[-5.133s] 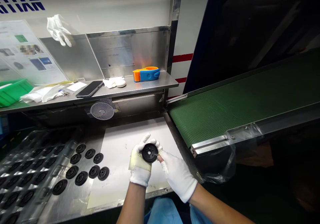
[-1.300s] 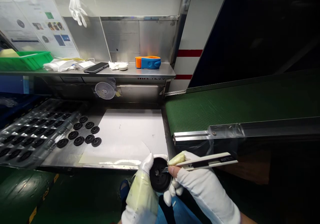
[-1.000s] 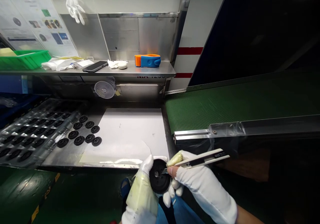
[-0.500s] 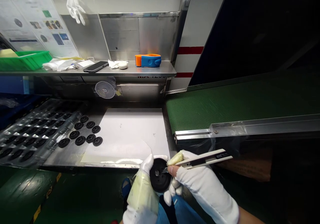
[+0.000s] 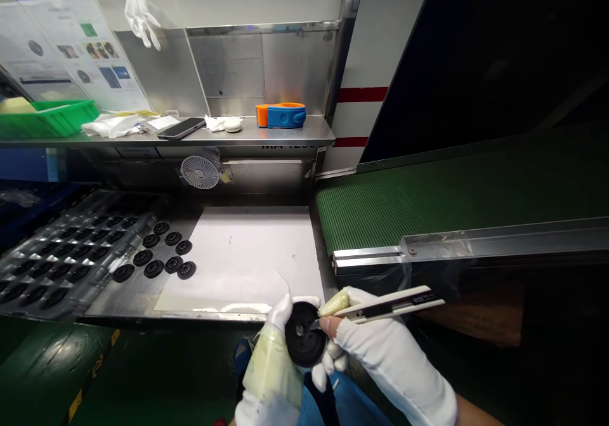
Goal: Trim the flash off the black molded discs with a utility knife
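Observation:
My left hand (image 5: 271,362), in a white glove with a yellowish stained palm, is shut around a black rubber disc (image 5: 304,336) with a central hole. My right hand (image 5: 385,350), also gloved, holds a snap-off utility knife (image 5: 394,303) between its thumb and fingers. The knife's blade tip rests at the disc's face near the central hole. A yellowish wrap covers the right thumb. Several more black discs (image 5: 153,268) lie on the steel bench, to the left of a white sheet (image 5: 247,254).
A clear plastic tray (image 5: 71,254) of black discs is at the left. A green conveyor belt (image 5: 428,204) with a metal rail runs along the right. A steel shelf (image 5: 285,139) at the back holds a tape dispenser (image 5: 280,116), a phone (image 5: 181,128) and a green bin (image 5: 47,120).
Since the oldest frame, my hands have come closer to me, past the bench edge, and the knife has appeared in my right hand. Over the last second they have barely moved.

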The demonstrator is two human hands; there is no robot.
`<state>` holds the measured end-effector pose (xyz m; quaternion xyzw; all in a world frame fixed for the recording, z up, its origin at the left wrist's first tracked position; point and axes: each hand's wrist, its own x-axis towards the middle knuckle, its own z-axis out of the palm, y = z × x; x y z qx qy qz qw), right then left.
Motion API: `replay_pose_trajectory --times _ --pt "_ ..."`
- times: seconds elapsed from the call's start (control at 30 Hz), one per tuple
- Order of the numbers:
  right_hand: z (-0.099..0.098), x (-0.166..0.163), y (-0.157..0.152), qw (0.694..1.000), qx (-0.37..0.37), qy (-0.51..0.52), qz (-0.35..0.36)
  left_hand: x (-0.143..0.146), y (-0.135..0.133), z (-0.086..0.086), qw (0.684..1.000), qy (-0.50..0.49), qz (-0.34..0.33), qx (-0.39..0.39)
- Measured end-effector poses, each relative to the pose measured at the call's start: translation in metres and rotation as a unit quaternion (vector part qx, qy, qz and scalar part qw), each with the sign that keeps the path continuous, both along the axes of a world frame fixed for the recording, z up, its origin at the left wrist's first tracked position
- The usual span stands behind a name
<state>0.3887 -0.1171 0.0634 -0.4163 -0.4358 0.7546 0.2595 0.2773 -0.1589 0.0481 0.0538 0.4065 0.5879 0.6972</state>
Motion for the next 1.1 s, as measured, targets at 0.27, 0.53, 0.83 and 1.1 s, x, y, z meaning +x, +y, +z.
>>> replay_pose_trajectory --times 0.27,0.53,0.83,1.1 --pt "-0.004 0.003 0.004 1.000 -0.023 0.015 -0.001 0.004 0.003 0.009 1.000 -0.008 0.022 -0.012" --pt "-0.005 0.006 0.009 0.998 -0.029 0.037 0.031 0.003 0.007 0.011 1.000 -0.015 0.015 -0.009" --pt "0.014 0.018 0.021 0.990 0.005 0.119 -0.081 -0.020 0.002 -0.001 0.996 -0.044 0.031 0.067" --pt "0.009 0.011 0.006 0.982 -0.072 0.117 -0.131 -0.010 0.011 -0.011 0.985 0.094 0.101 0.108"
